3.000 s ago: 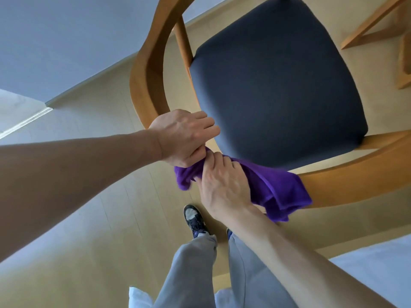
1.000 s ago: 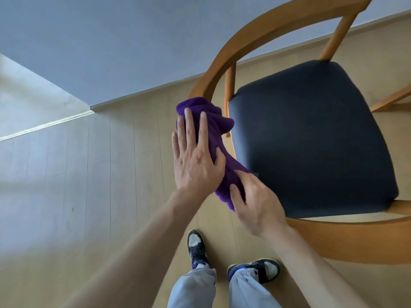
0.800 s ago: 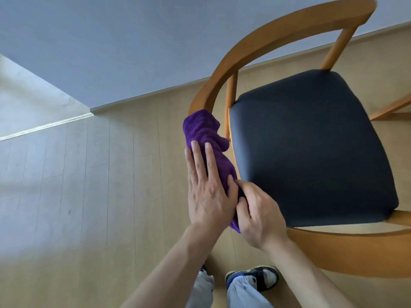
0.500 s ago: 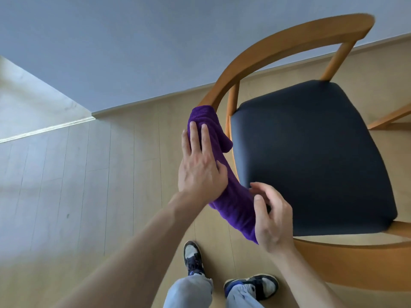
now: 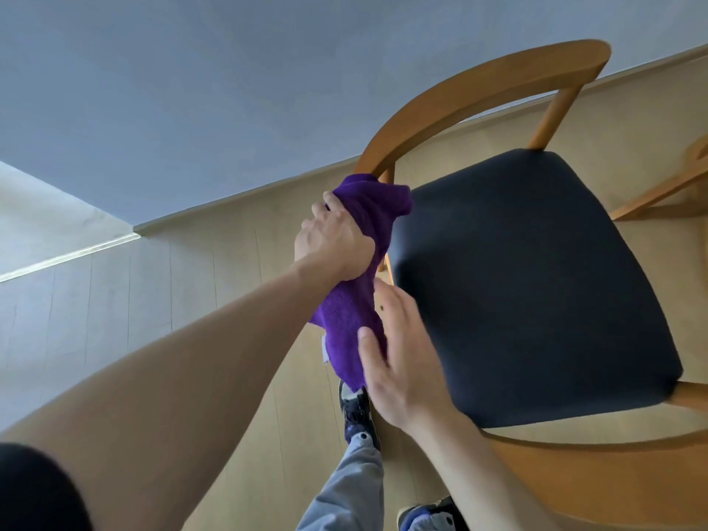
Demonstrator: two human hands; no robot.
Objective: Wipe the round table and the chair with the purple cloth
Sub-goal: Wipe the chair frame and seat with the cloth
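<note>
Pale floorboards [image 5: 153, 339] lay under the chair [image 5: 479, 86]. Left hand [image 5: 333, 243] gripped the cloth [image 5: 344, 316] around its rail; right hand [image 5: 402, 358] pinched the cloth's lower end.

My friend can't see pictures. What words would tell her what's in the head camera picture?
Seen from above, a person's left hand grips a purple cloth wrapped over the curved wooden arm of a chair, while the right hand pinches the cloth's lower end. The chair has a dark seat cushion and stands on a pale wooden floor.
</note>
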